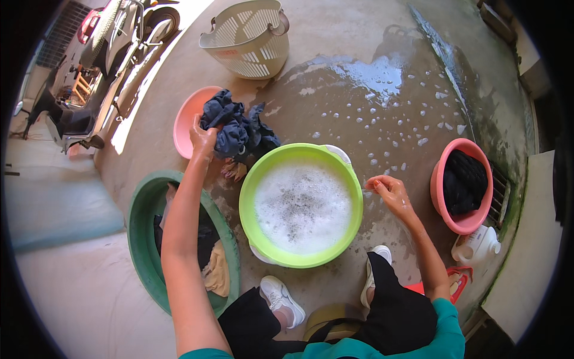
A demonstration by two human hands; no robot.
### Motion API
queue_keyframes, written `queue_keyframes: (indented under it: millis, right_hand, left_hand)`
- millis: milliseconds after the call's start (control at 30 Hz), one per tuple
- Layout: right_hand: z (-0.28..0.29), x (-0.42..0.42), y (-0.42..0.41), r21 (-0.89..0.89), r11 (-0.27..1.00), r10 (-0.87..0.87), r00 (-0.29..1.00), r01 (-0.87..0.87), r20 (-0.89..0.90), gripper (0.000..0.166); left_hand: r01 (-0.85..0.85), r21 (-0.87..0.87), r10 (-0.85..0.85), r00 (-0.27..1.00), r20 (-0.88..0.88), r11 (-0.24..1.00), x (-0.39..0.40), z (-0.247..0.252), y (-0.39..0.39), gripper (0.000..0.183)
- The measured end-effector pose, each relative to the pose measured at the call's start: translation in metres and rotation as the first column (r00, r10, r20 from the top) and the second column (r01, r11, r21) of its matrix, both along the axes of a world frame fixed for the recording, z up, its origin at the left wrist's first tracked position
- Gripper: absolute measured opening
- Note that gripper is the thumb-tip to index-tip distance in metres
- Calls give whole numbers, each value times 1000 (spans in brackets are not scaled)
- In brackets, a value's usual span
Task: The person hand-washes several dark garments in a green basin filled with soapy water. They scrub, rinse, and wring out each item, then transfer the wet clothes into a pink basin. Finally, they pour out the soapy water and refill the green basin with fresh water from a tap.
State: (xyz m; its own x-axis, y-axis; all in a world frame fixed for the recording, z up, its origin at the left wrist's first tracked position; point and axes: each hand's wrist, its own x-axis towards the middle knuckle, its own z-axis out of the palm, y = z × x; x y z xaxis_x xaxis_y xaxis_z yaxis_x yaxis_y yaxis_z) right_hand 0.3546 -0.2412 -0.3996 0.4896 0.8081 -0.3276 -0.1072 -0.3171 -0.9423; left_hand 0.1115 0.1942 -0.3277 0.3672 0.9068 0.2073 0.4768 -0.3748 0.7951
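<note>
My left hand [203, 137] grips a bundle of dark blue cloth [231, 125] at the right side of a pink basin [190, 114]. Part of the cloth hangs toward the rim of a lime-green basin [357, 208], which holds water topped with white suds [302, 206]. Beneath the cloth, a small brownish-pink cloth [234, 169] lies on the wet floor. To the right of the lime-green basin, my right hand [391, 194] is raised, wet, with its fingers bent together and no object visible in it.
A dark green tub [231, 269] with dark and beige clothes is at left. Another pink basin [437, 197] holds black cloth at right, beside a white plastic jug [473, 247]. A beige laundry basket [253, 54] stands beyond; a motorbike [89, 89] is upper left. Suds dot the floor.
</note>
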Motion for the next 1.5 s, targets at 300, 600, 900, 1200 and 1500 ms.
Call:
queue_keyframes:
  millis: [300,600,900,1200,1500]
  right_hand:
    - [23,-46,56,208,976,45,993,-68,111,40]
    - [42,-62,115,248,960,148,515,130,-845,75]
    - [-22,-85,77,-51,940,320,819,-337,477,38]
    - [-71,-108,103,-486,735,672,414,-473,614,63]
    - [-133,-118,133,-748,231,942,336,-622,12,56]
  left_hand:
    - [233,-99,-158,862,481,967,-74,231,-129,51]
    - [197,-348,4,866,500,917,-109,194,-212,55]
    - [600,-181,-626,739,-250,780,-94,-25,-221,66]
    - [452,-426,-601,381,-702,784,-60,-88,-252,137]
    - [336,-709,-785,251,-567,620,-55,-170,-230,103]
